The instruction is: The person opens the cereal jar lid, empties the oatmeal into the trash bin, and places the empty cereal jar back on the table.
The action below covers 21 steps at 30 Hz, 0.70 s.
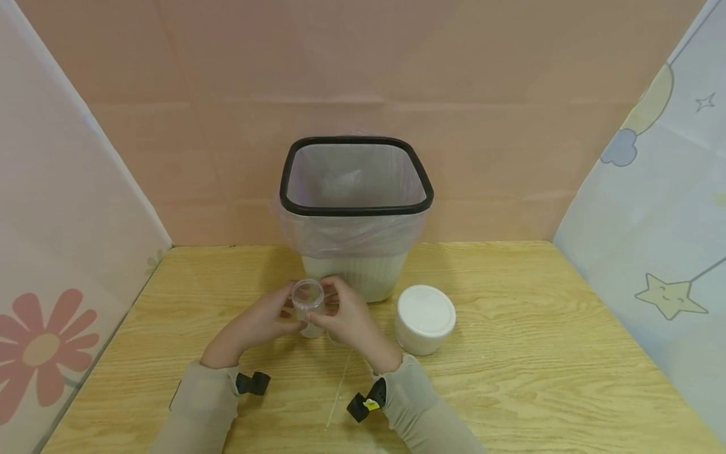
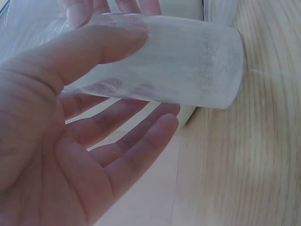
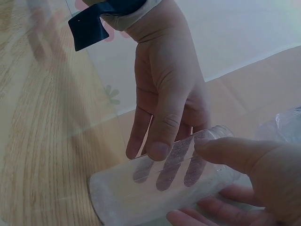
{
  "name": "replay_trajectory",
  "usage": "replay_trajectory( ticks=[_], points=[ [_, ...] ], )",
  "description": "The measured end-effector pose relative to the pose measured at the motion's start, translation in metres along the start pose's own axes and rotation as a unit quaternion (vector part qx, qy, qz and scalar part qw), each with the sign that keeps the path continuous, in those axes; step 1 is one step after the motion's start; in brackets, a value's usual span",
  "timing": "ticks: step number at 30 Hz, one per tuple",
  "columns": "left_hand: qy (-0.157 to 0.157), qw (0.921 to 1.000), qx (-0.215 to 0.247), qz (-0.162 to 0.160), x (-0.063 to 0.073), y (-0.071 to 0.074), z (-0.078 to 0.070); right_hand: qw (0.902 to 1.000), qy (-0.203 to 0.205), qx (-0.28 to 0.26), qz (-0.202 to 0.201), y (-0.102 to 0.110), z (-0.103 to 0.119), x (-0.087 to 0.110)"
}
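Note:
Between both hands stands a clear plastic jar, its round mouth uncovered at the top. My left hand holds it from the left, thumb along the near side and fingers behind. From the right, my right hand grips the jar near its mouth, with the thumb on the near wall. The jar's base is close over the wooden table. Part of another clear container shows beyond the jar in the left wrist view, mostly hidden by the right hand in the head view.
Right behind the hands is a bin with a black rim and a translucent liner bag. A white round tub sits to the right of my right hand. A thin pale streak runs along the table toward me.

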<state>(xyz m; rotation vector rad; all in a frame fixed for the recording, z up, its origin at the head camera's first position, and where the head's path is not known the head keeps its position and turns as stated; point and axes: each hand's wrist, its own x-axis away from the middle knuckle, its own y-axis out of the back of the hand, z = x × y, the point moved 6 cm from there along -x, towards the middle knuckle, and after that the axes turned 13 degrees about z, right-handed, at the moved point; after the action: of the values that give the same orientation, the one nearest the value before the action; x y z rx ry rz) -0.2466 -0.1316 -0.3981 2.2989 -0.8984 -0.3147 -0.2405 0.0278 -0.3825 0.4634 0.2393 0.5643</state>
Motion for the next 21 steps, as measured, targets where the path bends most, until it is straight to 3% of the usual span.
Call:
replay_trajectory(
  ticks=[21],
  points=[
    [0.009,0.9998,0.017,0.005,0.0015,0.0019,0.0008,0.9997,0.010,0.021,-0.005,0.0016,-0.0006,-0.0011]
  ],
)
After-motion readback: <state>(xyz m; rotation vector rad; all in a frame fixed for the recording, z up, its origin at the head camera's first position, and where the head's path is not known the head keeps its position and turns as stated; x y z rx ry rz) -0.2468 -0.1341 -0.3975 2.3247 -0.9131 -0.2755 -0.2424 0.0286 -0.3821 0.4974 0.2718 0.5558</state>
